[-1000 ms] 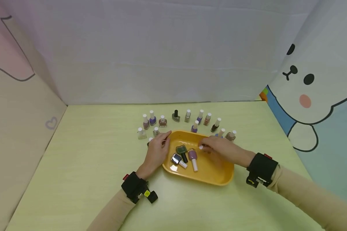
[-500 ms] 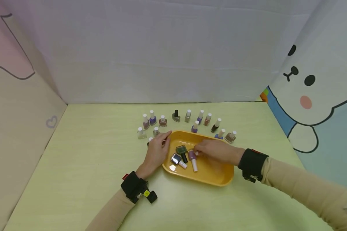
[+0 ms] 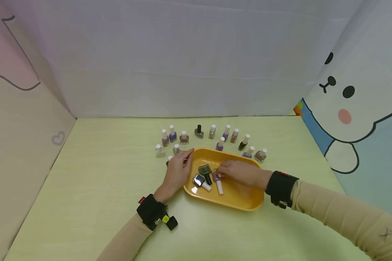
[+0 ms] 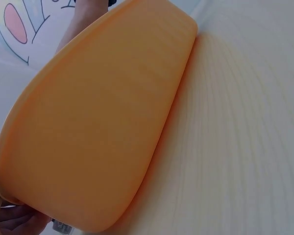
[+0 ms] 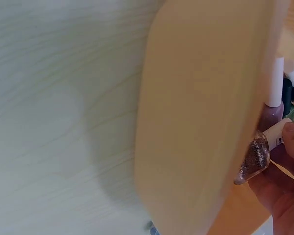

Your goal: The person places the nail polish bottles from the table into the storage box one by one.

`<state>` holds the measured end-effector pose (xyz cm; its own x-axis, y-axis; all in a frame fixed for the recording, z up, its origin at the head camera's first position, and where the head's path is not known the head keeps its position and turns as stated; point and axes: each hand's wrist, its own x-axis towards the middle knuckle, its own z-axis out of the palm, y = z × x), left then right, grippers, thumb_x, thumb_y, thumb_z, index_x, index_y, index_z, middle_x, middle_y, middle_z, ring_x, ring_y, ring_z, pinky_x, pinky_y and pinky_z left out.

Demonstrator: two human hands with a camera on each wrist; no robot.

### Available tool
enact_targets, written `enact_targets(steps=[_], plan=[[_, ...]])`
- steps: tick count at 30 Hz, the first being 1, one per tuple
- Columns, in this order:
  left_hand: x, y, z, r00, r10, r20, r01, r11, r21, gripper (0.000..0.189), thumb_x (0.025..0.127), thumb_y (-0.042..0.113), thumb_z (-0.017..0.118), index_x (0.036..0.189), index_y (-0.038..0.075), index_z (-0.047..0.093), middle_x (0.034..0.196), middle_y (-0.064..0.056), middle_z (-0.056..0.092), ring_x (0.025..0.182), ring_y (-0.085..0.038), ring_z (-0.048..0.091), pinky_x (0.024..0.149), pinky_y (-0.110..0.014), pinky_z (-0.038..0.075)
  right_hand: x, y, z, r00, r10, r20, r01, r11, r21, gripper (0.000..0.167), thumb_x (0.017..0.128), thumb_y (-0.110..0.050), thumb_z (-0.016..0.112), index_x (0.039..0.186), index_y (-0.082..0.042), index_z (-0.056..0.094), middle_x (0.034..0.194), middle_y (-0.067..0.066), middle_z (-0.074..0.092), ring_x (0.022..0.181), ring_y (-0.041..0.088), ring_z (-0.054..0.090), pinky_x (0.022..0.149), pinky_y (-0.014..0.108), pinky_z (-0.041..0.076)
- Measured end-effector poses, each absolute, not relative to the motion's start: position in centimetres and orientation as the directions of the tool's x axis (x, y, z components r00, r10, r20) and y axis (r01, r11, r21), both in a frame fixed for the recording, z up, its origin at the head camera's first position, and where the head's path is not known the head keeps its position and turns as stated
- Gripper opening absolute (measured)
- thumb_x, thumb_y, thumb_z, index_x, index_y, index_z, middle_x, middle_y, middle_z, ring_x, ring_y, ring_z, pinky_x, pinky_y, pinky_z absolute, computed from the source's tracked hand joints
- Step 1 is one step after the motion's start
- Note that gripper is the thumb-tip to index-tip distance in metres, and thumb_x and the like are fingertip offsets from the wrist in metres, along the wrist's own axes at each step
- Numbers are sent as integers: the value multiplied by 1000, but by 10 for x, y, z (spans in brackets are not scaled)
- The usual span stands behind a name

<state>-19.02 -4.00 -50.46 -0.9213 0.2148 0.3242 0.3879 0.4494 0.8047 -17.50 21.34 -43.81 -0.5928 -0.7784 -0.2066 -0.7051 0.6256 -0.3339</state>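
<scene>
My left hand (image 3: 176,173) grips the left end of a yellow tray (image 3: 241,201), fingers at its rim. Over the tray's inside, my right hand (image 3: 241,173) pinches the white cap of a glittery nail polish bottle (image 5: 255,157), which the right wrist view shows tilted. Close by that bottle lies a purple nail polish bottle (image 3: 219,186) with a white cap. To its left are a green nail polish bottle (image 3: 204,169) with a black cap and a dark nail polish bottle (image 3: 198,180) with a white cap. In the head view my right fingers mostly hide the held bottle.
Several nail polish bottles stand on the table behind the tray, among them a black-capped one (image 3: 199,132), a clear one (image 3: 160,151) and a brownish one (image 3: 260,155). A white cloth wall (image 3: 189,65) rises at the table's back edge.
My right hand has moved left and down from the tray's back right rim to beside the purple bottle, carrying the glittery bottle. My left hand and the tray have stayed put.
</scene>
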Motion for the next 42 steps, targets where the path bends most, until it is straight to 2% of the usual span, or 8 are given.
enact_targets(steps=[10,20,25,32,34,39,42], plan=[[-189,-40,-502,-925,211,316,379,444,812,31,102,1,60,131,-6,66,121,-21,70,108,-32,71,88,-37,63,-174,212,-442,-603,-775,-189,-704,629,-329,22,101,-6,63,122,-9,67,115,5,68,104,20,64,100,36,58],[-190,-39,-505,-925,213,315,379,448,810,31,102,1,61,132,-5,67,121,-20,71,107,-31,71,88,-36,63,-173,213,-442,-619,-756,-213,-678,650,-343,20,106,-13,56,124,-10,63,118,5,65,107,20,61,103,39,56],[-190,-39,-505,-926,213,310,375,451,810,31,102,1,61,132,-5,66,121,-20,71,107,-32,71,88,-36,63,-174,213,-442,-627,-758,-179,-676,643,-358,22,106,-15,57,126,-9,63,118,3,65,106,18,62,101,36,56],[-190,-38,-503,-928,218,302,371,450,812,31,102,2,60,132,-5,66,122,-20,71,107,-31,71,89,-37,63,-173,217,-422,-704,-709,-42,-650,667,-364,27,104,-16,62,129,-6,63,121,5,65,104,18,63,93,34,60],[-190,-38,-503,-928,218,303,371,450,813,31,103,2,60,132,-5,66,122,-20,71,108,-31,71,89,-36,63,-173,220,-415,-726,-687,26,-644,667,-376,27,103,-13,64,129,-5,64,123,6,65,106,20,64,94,36,60],[-190,-39,-503,-927,212,308,373,453,810,31,102,3,61,132,-5,66,121,-19,71,108,-31,71,89,-36,62,-177,228,-406,-747,-618,244,-664,679,-312,25,99,-9,68,124,-5,68,120,8,69,110,26,67,96,43,60],[-190,-39,-504,-928,212,307,372,456,809,31,103,3,61,132,-5,66,120,-19,71,107,-31,71,89,-36,62,-179,235,-407,-750,-559,355,-656,697,-288,25,96,-8,72,121,-4,68,119,11,70,107,29,67,92,45,61]])
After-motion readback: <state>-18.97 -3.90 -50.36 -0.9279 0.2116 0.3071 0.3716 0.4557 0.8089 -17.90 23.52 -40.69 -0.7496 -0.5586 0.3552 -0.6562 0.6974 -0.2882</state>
